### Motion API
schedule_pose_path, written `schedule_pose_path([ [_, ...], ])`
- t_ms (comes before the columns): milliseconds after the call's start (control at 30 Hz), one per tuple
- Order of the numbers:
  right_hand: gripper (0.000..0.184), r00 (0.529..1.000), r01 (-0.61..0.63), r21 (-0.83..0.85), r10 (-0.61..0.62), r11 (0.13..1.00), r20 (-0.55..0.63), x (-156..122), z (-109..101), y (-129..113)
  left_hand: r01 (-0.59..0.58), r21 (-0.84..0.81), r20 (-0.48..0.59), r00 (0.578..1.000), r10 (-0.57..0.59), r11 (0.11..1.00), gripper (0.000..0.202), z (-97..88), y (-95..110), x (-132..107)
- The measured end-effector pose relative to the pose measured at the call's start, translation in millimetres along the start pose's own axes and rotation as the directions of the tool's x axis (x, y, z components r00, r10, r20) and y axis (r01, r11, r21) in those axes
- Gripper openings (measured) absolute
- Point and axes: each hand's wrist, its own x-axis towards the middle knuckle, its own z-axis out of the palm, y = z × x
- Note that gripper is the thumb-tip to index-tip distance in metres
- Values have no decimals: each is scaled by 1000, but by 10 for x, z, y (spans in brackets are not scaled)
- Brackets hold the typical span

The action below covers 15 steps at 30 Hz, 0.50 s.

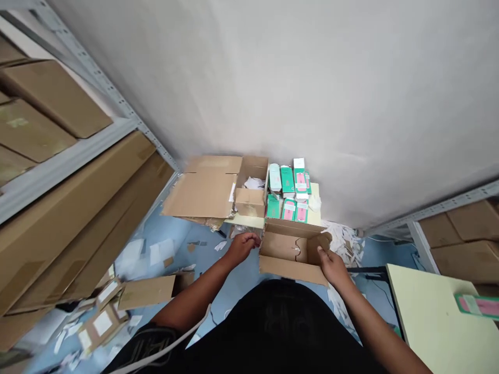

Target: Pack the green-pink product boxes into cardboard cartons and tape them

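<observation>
Head view: I note right hand (334,266) gripping brown cardboard box (279,246), left hand (243,247) curled alongside, hold unclear, white paper (254,183) in separate brown carton (249,202).

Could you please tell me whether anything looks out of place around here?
Yes: paper scraps lie heaped on the blue floor beyond the right hand, and more litter the floor at left around a carton; loose paper underfoot looks untidy.
</observation>
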Motion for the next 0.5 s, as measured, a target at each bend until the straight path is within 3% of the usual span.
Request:
schedule_pose_path([
  [100, 55, 990, 83, -5, -82, 997, 111, 292, 168, -265, -42, 186, -165, 983, 74, 982, 18, -403, 60, 103],
  [233, 49, 963, 143, 10, -141, 990, 230, 692, 357, -510, -67, 378, -362, 907, 214, 924, 22, -824, 444, 350],
  [400, 48, 919, 203, -2, -190, 979, 345, 1075, 566, -690, -138, 582, -257, 904, 342, 802, 21, -1030, 1070, 861],
  [500, 49, 899, 207, 6, -193, 978, 393, 1188, 674, -771, -153, 684, -99, 949, 298, 713, 22, -1036, 1234, 1367],
])
